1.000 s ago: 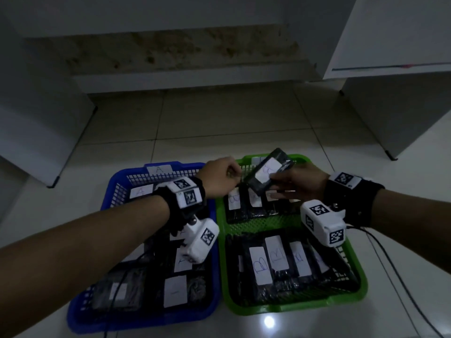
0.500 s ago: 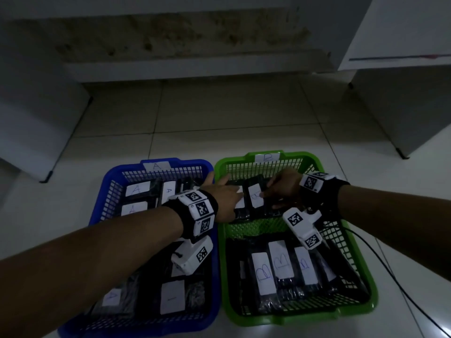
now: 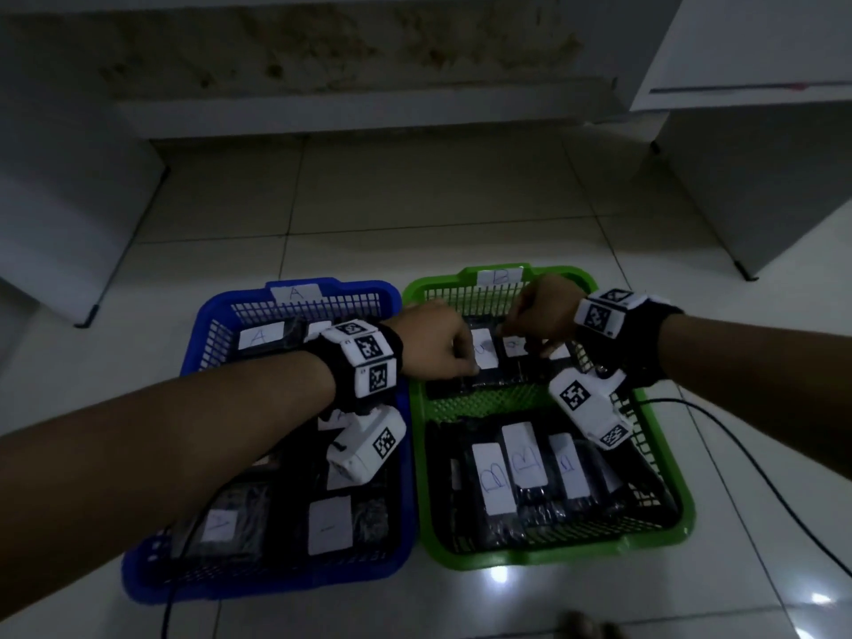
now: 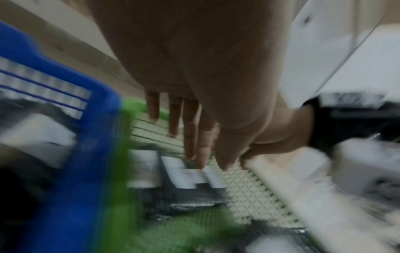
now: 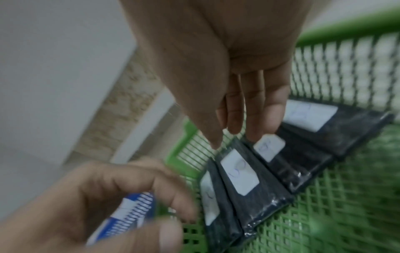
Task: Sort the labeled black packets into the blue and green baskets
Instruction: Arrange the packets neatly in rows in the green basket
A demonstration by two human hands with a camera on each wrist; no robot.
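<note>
Both hands worked over the far row of labeled black packets [image 3: 484, 362] standing on edge at the back of the green basket [image 3: 548, 558], which sat touching the blue basket [image 3: 276, 588] on a tiled floor [image 3: 415, 214]. The right hand [image 3: 544, 311] hung over the row with fingers [image 5: 257, 109] straight and close together, tips at the packets' top edges and gripping nothing. The left hand [image 3: 435, 343] reached across from the blue side; its wrist view showed fingers extended and empty, while the right wrist view showed them loosely curled, so its exact set could not be told. The step appeared to be squaring the row: done well, light even pressure on the packet tops would seat them upright with the white labels [image 5: 240, 172] facing out, without toppling neighbours. A second row of B-labeled packets [image 3: 525, 472] filled the near end.
</note>
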